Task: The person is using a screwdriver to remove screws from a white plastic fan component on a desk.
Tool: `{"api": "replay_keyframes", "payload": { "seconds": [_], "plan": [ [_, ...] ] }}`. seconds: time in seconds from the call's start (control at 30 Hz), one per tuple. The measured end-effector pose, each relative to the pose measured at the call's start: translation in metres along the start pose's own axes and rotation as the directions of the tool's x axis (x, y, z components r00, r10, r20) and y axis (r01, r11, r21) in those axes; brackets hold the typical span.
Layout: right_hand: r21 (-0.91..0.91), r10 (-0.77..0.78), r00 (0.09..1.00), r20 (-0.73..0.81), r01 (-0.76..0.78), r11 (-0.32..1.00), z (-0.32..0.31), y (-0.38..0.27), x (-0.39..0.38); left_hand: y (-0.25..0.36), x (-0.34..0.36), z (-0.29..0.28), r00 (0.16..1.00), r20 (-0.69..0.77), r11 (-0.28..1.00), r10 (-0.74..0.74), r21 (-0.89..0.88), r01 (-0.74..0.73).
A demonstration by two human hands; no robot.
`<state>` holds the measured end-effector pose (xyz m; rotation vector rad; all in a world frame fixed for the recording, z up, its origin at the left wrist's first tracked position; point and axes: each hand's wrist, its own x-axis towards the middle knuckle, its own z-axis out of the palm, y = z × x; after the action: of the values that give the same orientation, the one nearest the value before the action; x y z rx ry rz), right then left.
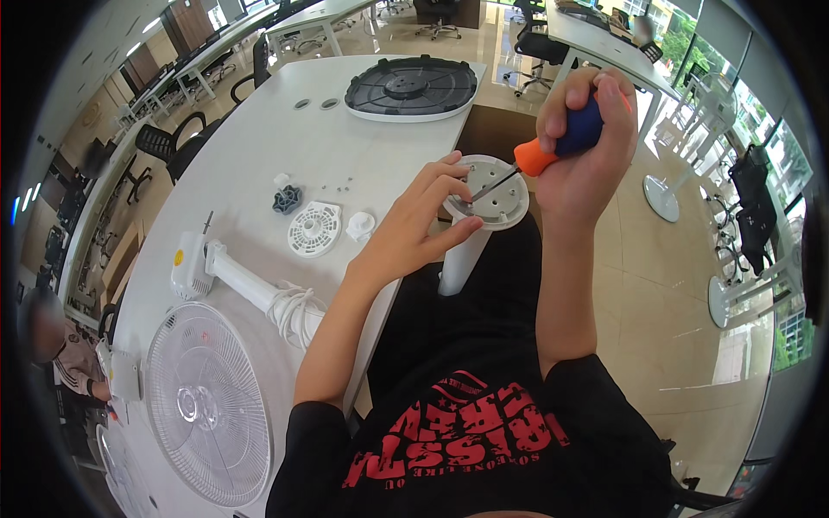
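Observation:
A screwdriver [537, 159] with an orange and blue handle is held in my right hand [587, 160], fingers closed round the handle. Its shaft slants down to the left, the tip resting inside the round, holed end plate of a white fan stand pole [503, 195]. My left hand [410, 220] grips this plate's left rim, thumb and fingers close around the tip. Whether a screw sits under the tip is hidden. The pole's tube slopes down toward my lap, past the table edge.
On the white table [250, 155] lie a dark oval fan base [410, 86], a white vented disc [314, 229], a dark knob [287, 199], a white cap [360, 226] and several small screws. A fan motor head [192, 266] with coiled cord [296, 312] lies near a clear fan grille [209, 404]. A person [78, 358] sits far left.

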<state>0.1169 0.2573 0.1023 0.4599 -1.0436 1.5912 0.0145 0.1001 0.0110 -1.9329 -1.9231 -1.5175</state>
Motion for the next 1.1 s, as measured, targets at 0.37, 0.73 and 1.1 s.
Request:
{"api": "replay_keyframes", "payload": {
  "seconds": [0.37,0.73,1.1],
  "plan": [
    [0.029,0.136,0.979,0.155,-0.142,0.989,0.002,0.004,0.013,-0.003,0.001,-0.002,0.999,-0.001,0.997,0.047,0.062,-0.047],
    [0.17,0.434,0.635,0.639,-0.667,0.725,0.007,0.036,0.047,0.003,0.0,-0.001,1.0,0.007,0.999,0.018,0.038,-0.019],
    [0.027,0.456,0.8,0.39,-0.505,0.863,0.03,0.027,0.025,-0.009,-0.002,-0.006,0.993,-0.019,0.993,0.119,0.003,-0.119]
  ]
}}
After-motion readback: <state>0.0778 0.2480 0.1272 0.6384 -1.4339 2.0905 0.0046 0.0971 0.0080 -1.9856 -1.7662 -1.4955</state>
